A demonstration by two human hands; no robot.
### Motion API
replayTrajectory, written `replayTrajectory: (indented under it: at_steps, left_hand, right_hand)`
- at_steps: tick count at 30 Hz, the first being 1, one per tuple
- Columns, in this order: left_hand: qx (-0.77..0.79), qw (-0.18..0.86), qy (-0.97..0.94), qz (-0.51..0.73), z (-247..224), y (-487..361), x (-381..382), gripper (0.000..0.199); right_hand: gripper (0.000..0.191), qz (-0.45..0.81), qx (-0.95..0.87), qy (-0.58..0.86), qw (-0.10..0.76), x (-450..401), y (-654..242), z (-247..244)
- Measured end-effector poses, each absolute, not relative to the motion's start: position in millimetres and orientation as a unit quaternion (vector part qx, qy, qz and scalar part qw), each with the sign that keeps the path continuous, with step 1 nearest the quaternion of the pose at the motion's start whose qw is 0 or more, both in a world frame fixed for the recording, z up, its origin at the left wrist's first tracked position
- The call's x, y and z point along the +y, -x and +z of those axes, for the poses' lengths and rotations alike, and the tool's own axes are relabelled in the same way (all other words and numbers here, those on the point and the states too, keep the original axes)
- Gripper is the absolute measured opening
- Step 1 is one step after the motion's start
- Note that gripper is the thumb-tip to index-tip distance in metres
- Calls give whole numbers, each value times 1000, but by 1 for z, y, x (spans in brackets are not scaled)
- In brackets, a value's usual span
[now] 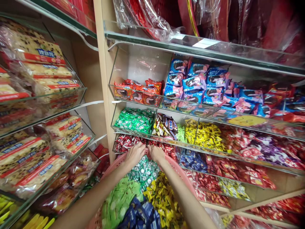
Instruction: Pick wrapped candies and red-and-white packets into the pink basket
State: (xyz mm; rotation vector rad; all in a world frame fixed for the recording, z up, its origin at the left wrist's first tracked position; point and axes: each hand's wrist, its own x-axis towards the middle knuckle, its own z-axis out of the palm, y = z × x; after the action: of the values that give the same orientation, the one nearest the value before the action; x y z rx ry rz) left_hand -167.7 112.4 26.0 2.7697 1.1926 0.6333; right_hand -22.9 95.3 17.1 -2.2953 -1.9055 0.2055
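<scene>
Both arms reach forward over a pink basket that holds green, light green, yellow and dark blue wrapped candies. My left hand is at the basket's far rim, fingers closed and bent down at the edge of the red candy compartment. Close beside it on the right, my right hand has its fingers curled at the same rim. What the fingertips hold, if anything, is hidden. Under the hands lie green-and-white candies inside the basket. Red candies fill the shelf compartment just beyond.
Glass shelves ahead hold green candies, chocolate bars, yellow candies and blue cookie packs. Packaged pastries stack on the left shelves. A wooden post divides the two shelf units.
</scene>
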Motion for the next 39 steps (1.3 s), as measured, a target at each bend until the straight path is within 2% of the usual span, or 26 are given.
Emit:
replayTrajectory:
  at_steps: [6, 10, 16, 18, 23, 30, 34, 37, 39]
  left_hand:
    - [305, 26, -944, 126, 6, 168, 97, 22]
    - [294, 16, -946, 136, 7, 168, 94, 24]
    - [448, 7, -849, 281, 26, 167, 110, 24]
    - [493, 20, -829, 264, 26, 165, 118, 30]
    - [590, 118, -788, 133, 15, 165, 133, 60]
    - [602, 117, -778, 137, 15, 183, 134, 63]
    - [601, 114, -778, 145, 19, 188, 132, 61]
    - [593, 120, -786, 131, 21, 189, 132, 54]
    - [585, 134, -791, 114, 22, 188, 133, 51]
  right_hand:
    - [55, 81, -628, 770, 78, 95, 29, 21]
    - [55, 84, -629, 770, 72, 95, 33, 26]
    - [52, 73, -642, 761, 60, 94, 39, 30]
    - [53, 65, -649, 755, 68, 95, 43, 30]
    - [56, 65, -657, 747, 78, 98, 54, 29]
    - [53, 77, -688, 718, 68, 101, 64, 30]
    - [37, -5, -701, 713, 35, 88, 81, 51]
    - [29, -30, -714, 699, -24, 80, 98, 85]
    - [27, -38, -729, 683, -33, 83, 108, 112]
